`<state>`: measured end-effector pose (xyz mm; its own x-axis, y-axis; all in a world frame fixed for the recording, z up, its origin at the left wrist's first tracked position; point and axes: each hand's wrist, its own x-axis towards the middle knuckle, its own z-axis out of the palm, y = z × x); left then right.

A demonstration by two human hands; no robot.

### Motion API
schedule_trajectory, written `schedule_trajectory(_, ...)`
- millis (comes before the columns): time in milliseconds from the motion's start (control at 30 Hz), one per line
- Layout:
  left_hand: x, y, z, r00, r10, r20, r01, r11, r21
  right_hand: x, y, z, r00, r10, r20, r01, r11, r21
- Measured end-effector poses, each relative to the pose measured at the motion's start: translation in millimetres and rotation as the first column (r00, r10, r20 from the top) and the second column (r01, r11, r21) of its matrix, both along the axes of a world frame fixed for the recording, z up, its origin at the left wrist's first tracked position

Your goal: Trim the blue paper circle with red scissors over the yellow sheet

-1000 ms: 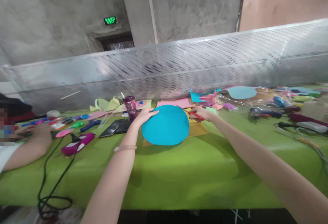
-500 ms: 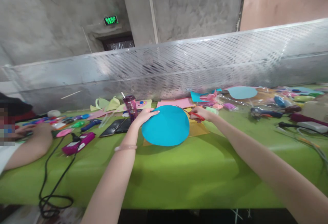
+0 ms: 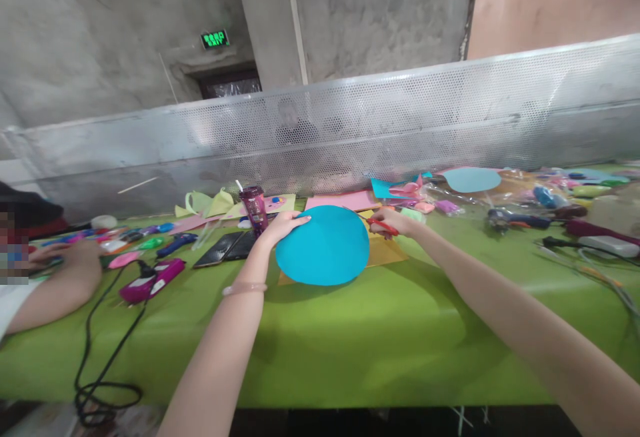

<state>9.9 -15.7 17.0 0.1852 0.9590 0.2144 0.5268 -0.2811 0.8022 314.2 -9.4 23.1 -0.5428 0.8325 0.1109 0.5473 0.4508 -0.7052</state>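
A round sheet of blue paper (image 3: 324, 247) is held up over the green table in front of me. My left hand (image 3: 284, 226) is closed on its upper left edge, thumb on the near face. In my right hand (image 3: 395, 221) is a pair of red-handled scissors (image 3: 383, 225), gripped by the handles. The blades reach toward the paper's upper right edge; whether they touch it I cannot tell. Yellow-orange paper (image 3: 387, 252) lies on the table beneath and behind the blue sheet.
A purple cup with a straw (image 3: 255, 209) stands by dark phones (image 3: 227, 249) on the left. Nearby are a magenta power strip (image 3: 151, 281) with a black cord and another person's arm (image 3: 65, 287). Glue guns (image 3: 520, 219) and bagged clay lie right. A perforated metal barrier (image 3: 350, 127) runs behind.
Almost nothing differs. The whole view has shifted very slightly; both hands, the blue paper and the scissors keep nearly the same positions.
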Motion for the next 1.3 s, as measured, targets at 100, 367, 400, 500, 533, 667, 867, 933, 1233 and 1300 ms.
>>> schedule_trajectory(100,0.0,0.0,0.0,1.0,0.006,-0.01,-0.006,1.0,0.019,0.8,0.7,-0.8,1.0,0.01,-0.011,-0.01,1.0,0.002)
schedule_trajectory(367,0.6,-1.2,0.6,0.999,0.026,-0.048,-0.023,0.998,0.051,1.3,1.0,-1.5,1.0,0.005,-0.014,-0.005,1.0,0.013)
schedule_trajectory(400,0.6,-1.2,0.6,0.998,0.026,-0.048,-0.024,0.998,0.054,1.2,1.1,-1.6,1.0,0.002,-0.013,-0.002,1.0,0.012)
schedule_trajectory(500,0.2,-0.8,0.4,0.999,0.027,-0.044,-0.025,0.998,0.057,1.3,1.6,-2.1,1.0,0.004,-0.01,-0.004,1.0,0.014)
schedule_trajectory(533,0.1,-0.6,0.3,0.999,0.026,-0.043,-0.024,0.998,0.055,1.4,1.6,-2.3,1.0,0.005,-0.005,-0.005,1.0,0.021)
schedule_trajectory(667,-0.7,0.4,-0.1,0.999,0.011,-0.033,-0.009,0.999,0.037,1.8,0.6,-2.2,1.0,-0.006,0.016,0.005,0.999,0.055)
schedule_trajectory(867,0.0,-0.3,-0.8,1.0,0.011,0.003,-0.011,0.999,0.032,-0.1,1.1,-1.1,0.995,-0.095,-0.041,0.097,0.994,0.045)
schedule_trajectory(933,0.5,-0.4,-0.7,1.0,0.023,0.02,-0.024,0.999,0.037,-0.4,3.1,-2.0,0.987,-0.123,-0.102,0.126,0.992,0.016)
schedule_trajectory(1233,-0.6,5.9,-2.6,0.986,0.067,0.15,-0.086,0.988,0.126,-2.8,1.4,-2.5,0.968,-0.127,-0.218,0.118,0.992,-0.051)
schedule_trajectory(1300,-0.4,6.2,-2.7,0.984,0.072,0.16,-0.095,0.986,0.139,-3.8,-0.8,-1.2,0.964,-0.129,-0.233,0.118,0.991,-0.058)
